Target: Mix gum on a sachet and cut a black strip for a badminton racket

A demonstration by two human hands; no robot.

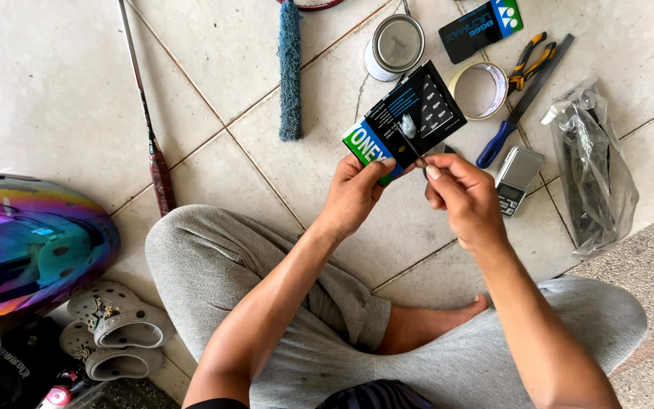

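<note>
Near the middle of the frame, a flat black card package (pixel 410 121) with a green and blue lower end, tilted, held above the tiled floor (pixel 62 83). Left hand (pixel 353 193) closed on its lower green corner, thumb on top, fingers (pixel 381 165) folded behind. Right hand (pixel 459 193) just beside it, fingers (pixel 433 171) pinched shut on a thin dark piece at the right edge of the package; cannot tell exactly what this piece is. Small white tuft at the centre of the card face.

Higher in the frame, upper right, a second flat black package (pixel 480 29) with blue and green end, lying on the floor. Beside it a round metal tin (pixel 395 45) and a ring of pale tape (pixel 480 91). Further right, orange-handled pliers (pixel 527 60), a blue-handled tool (pixel 520 106), a small silver pocket scale (pixel 516 178), and a clear plastic bag (pixel 592 174) with dark contents. At left, a racket shaft (pixel 145 113).
</note>
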